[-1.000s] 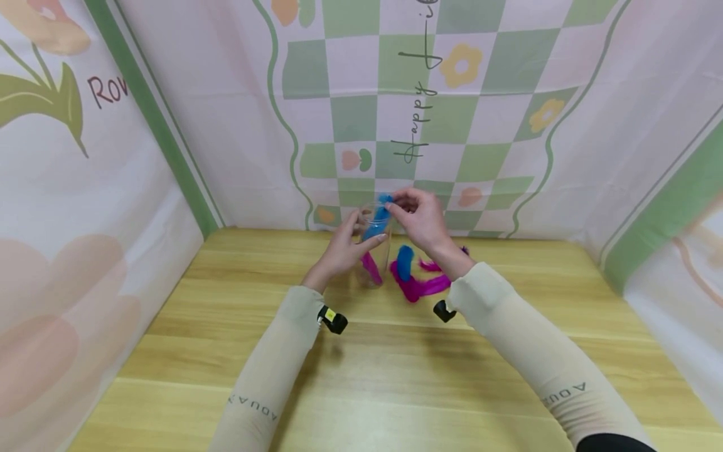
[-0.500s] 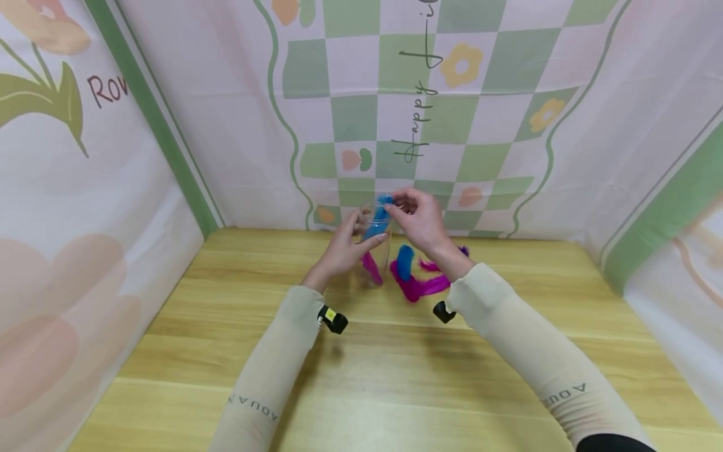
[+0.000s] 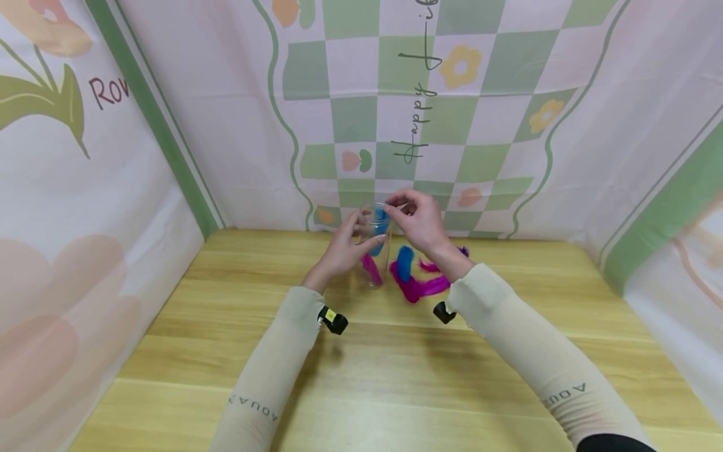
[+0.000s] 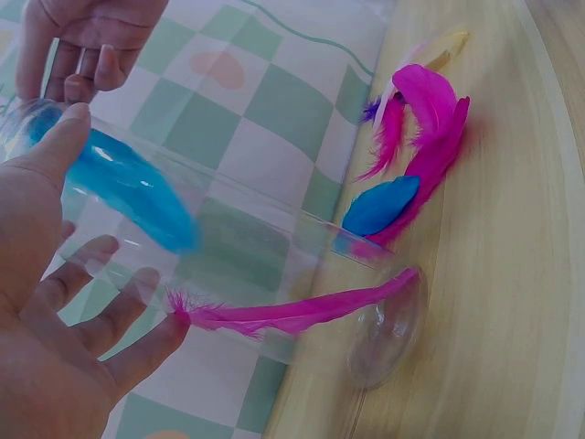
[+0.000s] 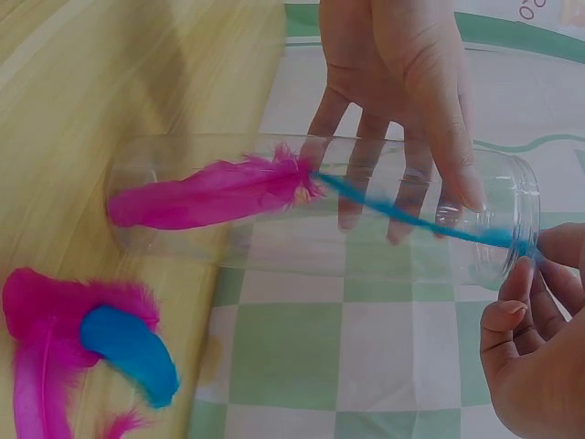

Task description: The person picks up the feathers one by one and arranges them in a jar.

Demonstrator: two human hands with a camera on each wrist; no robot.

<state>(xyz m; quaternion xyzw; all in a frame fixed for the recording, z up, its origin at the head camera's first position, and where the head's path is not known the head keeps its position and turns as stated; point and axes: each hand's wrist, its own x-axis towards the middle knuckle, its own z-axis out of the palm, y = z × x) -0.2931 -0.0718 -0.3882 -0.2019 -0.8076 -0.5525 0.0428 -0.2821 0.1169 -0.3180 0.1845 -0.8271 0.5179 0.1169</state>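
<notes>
A tall clear plastic jar (image 5: pixel 260 249) stands upright on the table. My left hand (image 3: pixel 344 248) holds it near the top, thumb on one side and fingers spread around the other. Inside the jar, a magenta feather (image 4: pixel 283 314) leans down to the bottom. A blue feather (image 4: pixel 132 187) hangs in the upper part of the jar, one end at the mouth. There the thumb and fingertips of my right hand (image 3: pixel 420 218) pinch that end, right at the rim. The blue feather's lower tip is near the magenta feather's upper end in the right wrist view.
To the right of the jar lie loose magenta feathers (image 3: pixel 420 290) with a blue feather (image 3: pixel 405 263) across them. Past them, a purple feather (image 4: pixel 370 111) and a yellow one (image 4: pixel 451 48) show. A patterned cloth wall (image 3: pixel 350 119) rises behind the table (image 3: pixel 367 383).
The blue feather has slid down into the jar; earlier its end stuck up above the rim. My right fingertips stay at the mouth. The left hand and jar have not moved.
</notes>
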